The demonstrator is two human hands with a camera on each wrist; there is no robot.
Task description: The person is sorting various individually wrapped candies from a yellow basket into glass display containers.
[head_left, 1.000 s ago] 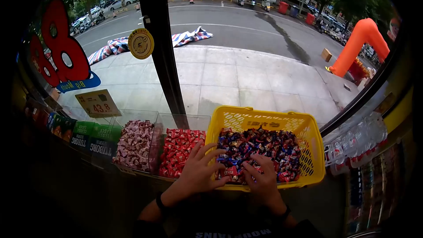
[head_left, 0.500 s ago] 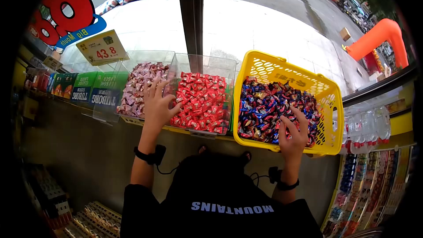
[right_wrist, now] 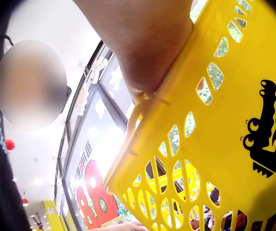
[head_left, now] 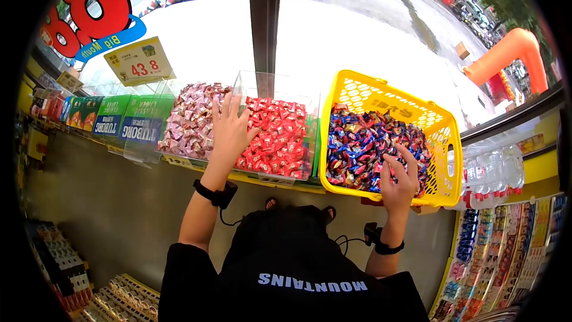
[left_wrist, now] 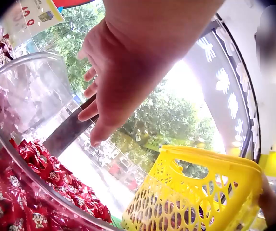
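Note:
My left hand [head_left: 231, 134] hovers with fingers spread over the divider between a bin of pink-wrapped candies [head_left: 189, 113] and a bin of red-wrapped candies [head_left: 280, 134]. In the left wrist view the same hand [left_wrist: 123, 77] hangs above the clear bin's rim, nothing in its fingers. To the right stands a yellow basket [head_left: 351, 189], filled with blue, red and gold wrapped candies [head_left: 372, 146]. Reaching over its front rim, my right hand [head_left: 399, 183] has relaxed, slightly bent fingers above these candies. In the right wrist view the basket wall [right_wrist: 224, 120] hides the fingers.
Green Tuborg cartons [head_left: 113, 114] line the shelf left of the bins, below a price sign [head_left: 140, 62]. Behind is the window with a dark upright frame [head_left: 266, 30]. Bottled water packs [head_left: 494, 170] and a snack rack [head_left: 497, 250] stand to the right.
The head view has tilted down. My left hand has gone from the basket's left edge to the pink and red bins. My right hand stays at the basket's front, now nearer its right side.

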